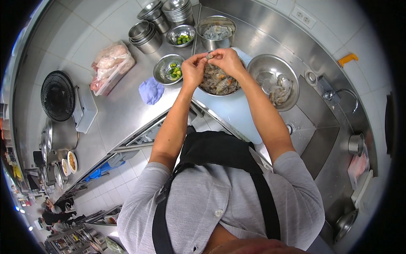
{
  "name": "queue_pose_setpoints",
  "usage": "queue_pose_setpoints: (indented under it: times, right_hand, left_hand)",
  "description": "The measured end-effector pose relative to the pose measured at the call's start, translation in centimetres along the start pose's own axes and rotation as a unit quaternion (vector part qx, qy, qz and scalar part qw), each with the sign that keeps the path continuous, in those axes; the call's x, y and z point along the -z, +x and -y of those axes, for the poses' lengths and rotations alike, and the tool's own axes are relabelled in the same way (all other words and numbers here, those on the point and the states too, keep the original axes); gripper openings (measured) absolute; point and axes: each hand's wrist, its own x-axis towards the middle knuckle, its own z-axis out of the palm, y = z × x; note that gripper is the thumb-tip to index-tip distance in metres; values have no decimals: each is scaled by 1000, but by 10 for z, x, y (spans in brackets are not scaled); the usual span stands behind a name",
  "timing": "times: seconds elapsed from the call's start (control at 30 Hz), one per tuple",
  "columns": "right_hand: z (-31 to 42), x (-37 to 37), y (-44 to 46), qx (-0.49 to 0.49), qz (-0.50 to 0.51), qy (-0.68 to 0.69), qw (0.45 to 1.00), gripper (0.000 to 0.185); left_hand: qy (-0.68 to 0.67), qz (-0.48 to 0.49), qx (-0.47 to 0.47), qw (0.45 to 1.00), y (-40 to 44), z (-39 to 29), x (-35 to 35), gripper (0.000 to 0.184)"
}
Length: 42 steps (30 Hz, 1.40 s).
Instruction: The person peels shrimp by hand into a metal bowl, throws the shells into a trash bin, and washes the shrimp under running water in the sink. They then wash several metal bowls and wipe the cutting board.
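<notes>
My left hand point(194, 70) and my right hand point(226, 60) meet over a metal bowl filled with brownish shrimp shells point(219, 82). Between their pinched fingertips is a small greyish piece, apparently a shrimp point(209, 56). To the right, a larger steel bowl point(291, 94) holds whole grey shrimp point(281, 89). Behind my hands stands a steel pot point(234, 26) with pale, translucent shrimp meat point(217, 32). The shell bowl rests on a light blue board point(230, 111).
Two small bowls of cut green citrus point(174, 71) stand left of my hands, near a purple cloth point(151, 90). Stacked steel containers point(146, 37) and a tub of bagged meat point(112, 67) are farther left. A faucet point(344, 94) is at right. People are at the distant lower left.
</notes>
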Motion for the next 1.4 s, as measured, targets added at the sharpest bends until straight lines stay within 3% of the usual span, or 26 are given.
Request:
queue_pose_setpoints:
  times: [0.07,0.17,0.27,0.47,0.77,1.07,1.27,1.4]
  right_hand:
    - [8,-4,-5,21,-5,6,1000,17]
    - [10,-10,-5,23,-35,-86,995,13]
    - [-3,-18,-1,145,-77,-173,971,10]
    - [-4,-18,0,116,-51,-144,981,11]
    - [-18,-11,7,-4,-21,-45,999,10]
    - [-24,1,13,-10,-54,-27,998,15]
    - [-30,-7,14,6,-17,101,995,9]
    - [-5,5,3,14,-3,-25,1000,14]
  left_hand:
    - [-95,-9,65,993,1,-6,0,16]
    - [-131,-4,110,985,2,-8,-2,20]
    - [-135,-22,119,983,-1,-18,-6,22]
    - [-120,-14,100,988,-5,-8,-5,24]
    - [-43,0,65,997,-10,-13,-5,25]
    - [-113,-3,63,992,-10,-14,-3,23]
    - [-155,-8,121,980,-7,-10,-5,23]
    - [-184,-61,132,972,-6,-8,-5,20]
